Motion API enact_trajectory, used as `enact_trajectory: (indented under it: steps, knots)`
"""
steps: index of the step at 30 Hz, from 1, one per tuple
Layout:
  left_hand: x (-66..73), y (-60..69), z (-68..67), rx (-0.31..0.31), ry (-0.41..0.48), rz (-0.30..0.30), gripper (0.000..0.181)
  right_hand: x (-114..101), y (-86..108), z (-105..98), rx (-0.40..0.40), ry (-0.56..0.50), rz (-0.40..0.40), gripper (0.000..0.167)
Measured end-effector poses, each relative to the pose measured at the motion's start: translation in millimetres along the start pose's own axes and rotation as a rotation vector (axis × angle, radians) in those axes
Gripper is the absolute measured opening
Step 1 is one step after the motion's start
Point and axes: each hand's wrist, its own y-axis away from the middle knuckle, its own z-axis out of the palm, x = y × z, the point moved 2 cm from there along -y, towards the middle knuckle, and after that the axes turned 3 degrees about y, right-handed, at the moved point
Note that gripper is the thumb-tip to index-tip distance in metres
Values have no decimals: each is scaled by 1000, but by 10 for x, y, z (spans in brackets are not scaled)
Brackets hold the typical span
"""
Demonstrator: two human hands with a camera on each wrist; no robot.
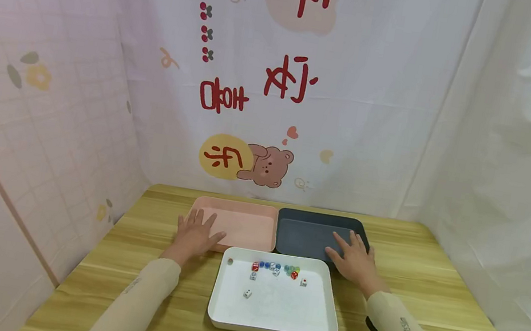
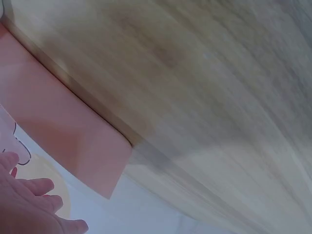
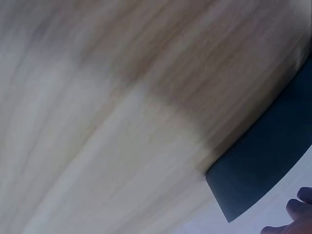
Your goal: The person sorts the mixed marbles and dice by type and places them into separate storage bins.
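Note:
My left hand (image 1: 194,237), fingers spread, hovers over the left side of the pink tray (image 1: 247,226). In the left wrist view the fingers (image 2: 36,187) show above that tray's rim. My right hand (image 1: 355,262) is spread over the right part of the dark blue tray (image 1: 309,236); neither hand holds anything. Between the forearms stands a white tray (image 1: 268,311). Along its far side lie red dice (image 1: 255,266), white dice (image 1: 247,293), several blue beads (image 1: 264,265) and greenish beads (image 1: 289,270). A small brownish round piece (image 1: 230,261) sits in its far left corner.
All three trays stand on a wooden table (image 1: 430,307), the pink and dark blue ones side by side behind the white one. White printed cloth (image 1: 356,116) hangs behind and at both sides. A black band (image 1: 372,325) shows below the right sleeve.

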Motion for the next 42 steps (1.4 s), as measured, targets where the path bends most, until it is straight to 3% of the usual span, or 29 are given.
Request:
enact_trajectory:
  steps: [20,27,42]
  knots:
    - [43,0,7,12,81,42,72,5,156,86,83,-58,-49,57]
    - [87,-2,-17,8,62,46,73,-11,223,94,103,-86,-73,52]
    - [127,119,-34,13,103,106,72,-47,293,149,103,-50,-127,38]
